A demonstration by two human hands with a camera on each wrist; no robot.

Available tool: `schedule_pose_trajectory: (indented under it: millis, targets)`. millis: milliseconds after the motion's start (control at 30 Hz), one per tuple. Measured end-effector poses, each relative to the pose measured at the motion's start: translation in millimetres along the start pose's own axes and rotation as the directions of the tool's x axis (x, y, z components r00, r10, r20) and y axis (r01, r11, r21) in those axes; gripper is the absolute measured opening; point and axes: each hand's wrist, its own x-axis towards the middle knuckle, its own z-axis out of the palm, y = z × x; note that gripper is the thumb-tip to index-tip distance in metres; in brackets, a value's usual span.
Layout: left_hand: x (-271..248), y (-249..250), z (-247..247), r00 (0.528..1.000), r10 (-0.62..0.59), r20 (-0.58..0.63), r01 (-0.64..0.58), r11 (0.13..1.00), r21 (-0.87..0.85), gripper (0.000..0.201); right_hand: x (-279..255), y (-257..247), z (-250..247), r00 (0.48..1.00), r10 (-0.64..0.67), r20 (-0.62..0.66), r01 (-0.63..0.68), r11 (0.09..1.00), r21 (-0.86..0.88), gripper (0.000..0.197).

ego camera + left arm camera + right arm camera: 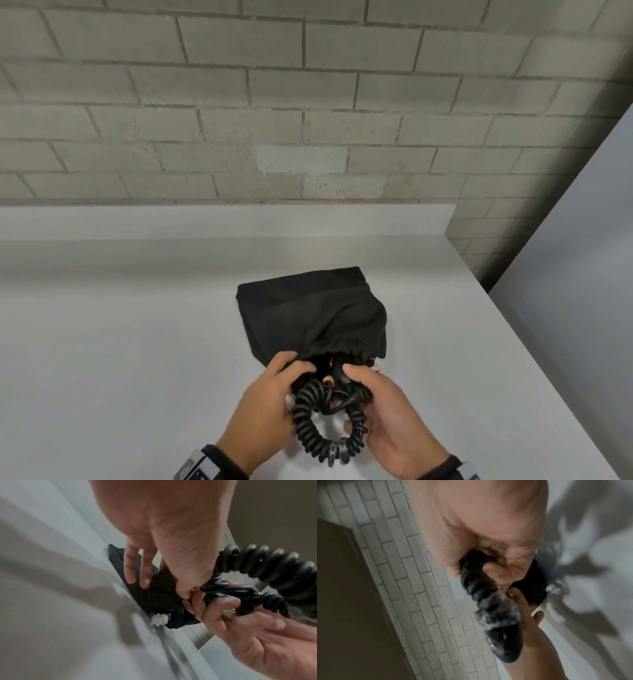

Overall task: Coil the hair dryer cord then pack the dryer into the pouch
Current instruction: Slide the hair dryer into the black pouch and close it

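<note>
A black drawstring pouch [308, 308] lies on the white counter [137, 342] with its gathered mouth toward me. It bulges, and the dryer's body is hidden inside it. The black spiral cord [308, 431] hangs out of the mouth as a bundled loop between my hands. My left hand [298, 371] pinches the pouch's rim on the left side; the left wrist view shows the thumb and fingers [144, 580] on the black fabric [159, 601]. My right hand [352, 394] grips the cord near where it leaves the pouch, its fingers curled round the coils [476, 584].
A brick wall [308, 120] stands behind the counter's raised back ledge. The counter's right edge [513, 335] runs diagonally close to the pouch, with a grey panel beyond it. A white drawstring toggle [158, 619] lies at the pouch mouth.
</note>
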Motion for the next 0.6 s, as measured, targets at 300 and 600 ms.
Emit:
schedule_pose_trajectory:
  millis: [300,600]
  targets:
    - [-11,15,-7,0.998,0.057,-0.024,-0.058,0.998,-0.026,0.057,18,14,5,0.974,-0.123,-0.192,0.142,0.986,0.091,0.017]
    - [-19,30,-17,0.999,-0.031,-0.017,0.032,0.996,0.078,0.055,26,12,23,0.960,-0.101,-0.261,0.167,0.955,0.244,0.021]
